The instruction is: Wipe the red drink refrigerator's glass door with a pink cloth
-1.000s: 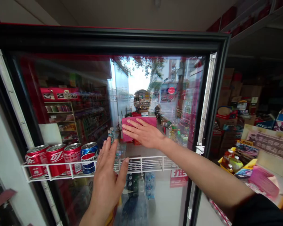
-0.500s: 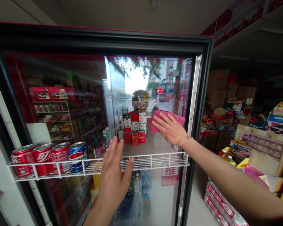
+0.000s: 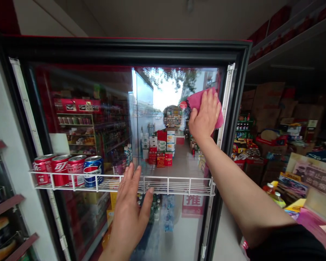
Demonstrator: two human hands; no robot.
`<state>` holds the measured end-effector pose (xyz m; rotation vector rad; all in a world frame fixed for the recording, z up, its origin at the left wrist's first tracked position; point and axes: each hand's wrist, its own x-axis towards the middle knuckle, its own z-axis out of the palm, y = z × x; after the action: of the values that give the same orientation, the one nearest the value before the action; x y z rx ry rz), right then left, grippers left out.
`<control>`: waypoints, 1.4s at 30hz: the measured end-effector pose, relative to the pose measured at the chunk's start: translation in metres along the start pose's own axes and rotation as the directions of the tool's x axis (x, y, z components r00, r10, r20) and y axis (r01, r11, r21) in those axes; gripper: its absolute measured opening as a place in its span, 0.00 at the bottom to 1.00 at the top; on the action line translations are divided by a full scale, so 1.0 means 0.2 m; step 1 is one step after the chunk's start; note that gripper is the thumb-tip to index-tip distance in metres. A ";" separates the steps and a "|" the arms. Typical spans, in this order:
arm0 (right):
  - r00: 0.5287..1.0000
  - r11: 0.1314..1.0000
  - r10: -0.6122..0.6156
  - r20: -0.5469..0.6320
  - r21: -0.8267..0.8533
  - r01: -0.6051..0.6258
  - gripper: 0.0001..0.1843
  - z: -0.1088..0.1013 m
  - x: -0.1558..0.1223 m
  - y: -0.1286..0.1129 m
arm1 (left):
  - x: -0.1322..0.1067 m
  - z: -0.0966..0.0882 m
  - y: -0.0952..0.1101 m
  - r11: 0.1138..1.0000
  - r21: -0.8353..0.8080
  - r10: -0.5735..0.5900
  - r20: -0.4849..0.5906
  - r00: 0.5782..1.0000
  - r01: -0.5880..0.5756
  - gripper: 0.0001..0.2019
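My right hand (image 3: 206,114) holds a pink cloth (image 3: 198,99) spread against the upper right of the glass door (image 3: 111,90), fingers laid flat over it. The hand's edge is close to the white slotted strip (image 3: 225,105) on the frame. My left hand (image 3: 132,206) is raised, fingers apart and with nothing in it, in front of the white wire rack (image 3: 179,185). Whether it touches the rack cannot be made out. Left of it on the rack stand red cola cans (image 3: 61,165) and a blue Pepsi can (image 3: 93,170).
The door's black frame (image 3: 130,50) surrounds the glass, which reflects store shelves and a street. Left stands a white upright panel (image 3: 19,170) beside shelves with packed goods. On the right are stacked cardboard boxes (image 3: 270,98), a carton with a printed sign (image 3: 315,177) and bottles (image 3: 278,198).
My right hand has moved up and slightly right across the glass with the pink cloth. The left hand has barely moved. The view has shifted, showing more at the left.
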<state>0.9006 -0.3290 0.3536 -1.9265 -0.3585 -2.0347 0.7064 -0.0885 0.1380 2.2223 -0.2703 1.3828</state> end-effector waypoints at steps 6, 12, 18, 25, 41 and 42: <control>0.931 0.955 -0.296 0.214 0.064 0.289 0.42 -0.09 -0.23 0.04 | 0.05 0.02 0.02 1.000 -0.015 0.006 -0.024 1.000 -0.006 0.35; 0.659 0.780 -0.615 0.433 0.214 0.588 0.40 -0.23 -0.55 0.15 | 0.07 0.09 0.07 0.997 -0.044 0.062 -0.047 0.997 -0.064 0.37; 0.516 0.674 -0.713 0.475 0.262 0.690 0.37 -0.26 -0.45 0.21 | 0.07 0.13 0.10 0.993 -0.044 0.103 -0.044 0.994 -0.105 0.37; 0.800 0.861 -0.467 0.376 -0.012 0.508 0.38 -0.21 -0.08 0.14 | 0.08 0.09 0.06 0.993 -0.014 0.115 -0.044 0.992 -0.116 0.36; 0.730 0.813 -0.568 0.380 0.122 0.569 0.36 -0.09 -0.09 -0.09 | 0.05 0.06 -0.01 0.998 -0.006 0.058 -0.005 0.998 -0.058 0.35; 0.665 0.773 -0.621 0.414 0.181 0.609 0.37 -0.11 -0.14 -0.07 | 0.04 0.06 0.00 0.998 -0.008 0.065 0.000 0.998 -0.065 0.35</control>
<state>0.8751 -0.3230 0.3241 -2.4965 -1.3158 -1.8484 0.7203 -0.0944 0.1406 2.2247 -0.3506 1.4131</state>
